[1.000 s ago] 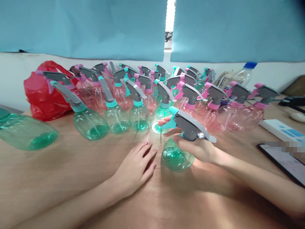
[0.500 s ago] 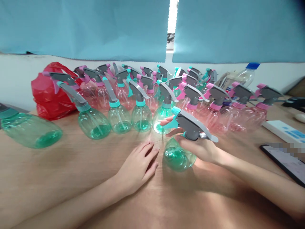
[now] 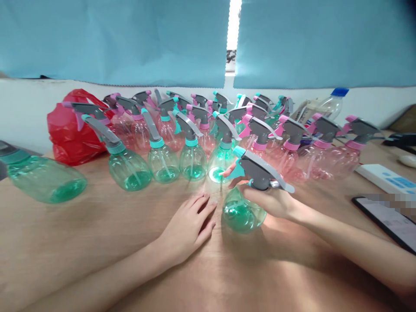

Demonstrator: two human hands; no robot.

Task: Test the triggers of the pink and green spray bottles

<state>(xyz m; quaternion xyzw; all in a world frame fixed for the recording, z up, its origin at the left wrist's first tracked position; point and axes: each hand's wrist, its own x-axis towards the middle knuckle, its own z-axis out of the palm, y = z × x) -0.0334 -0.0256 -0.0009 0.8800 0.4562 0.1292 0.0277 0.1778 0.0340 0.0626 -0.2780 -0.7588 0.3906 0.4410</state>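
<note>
My right hand (image 3: 273,200) is wrapped round the neck of a green spray bottle (image 3: 242,212) with a grey and teal trigger head. That bottle stands slightly tilted at the middle of the wooden table (image 3: 130,229). Left of it, my left hand (image 3: 191,223) lies flat on the tabletop, holding nothing, fingers slightly apart. Behind the hands stands a row of green spray bottles, one of them (image 3: 193,162) straight behind my left hand. Pink spray bottles (image 3: 290,158) fill the right part of the row, and more pink and green ones stand behind.
At the far left is another green bottle (image 3: 48,180), leaning. A red plastic bag (image 3: 73,134) sits at the back left. On the right are a phone (image 3: 386,221), a white box (image 3: 386,175) and a clear bottle with a blue cap (image 3: 339,92). A blue covering (image 3: 113,39) hangs behind.
The camera view has shifted slightly. My right hand still grips the green bottle in nearly the same place, and my left hand has not visibly moved.
</note>
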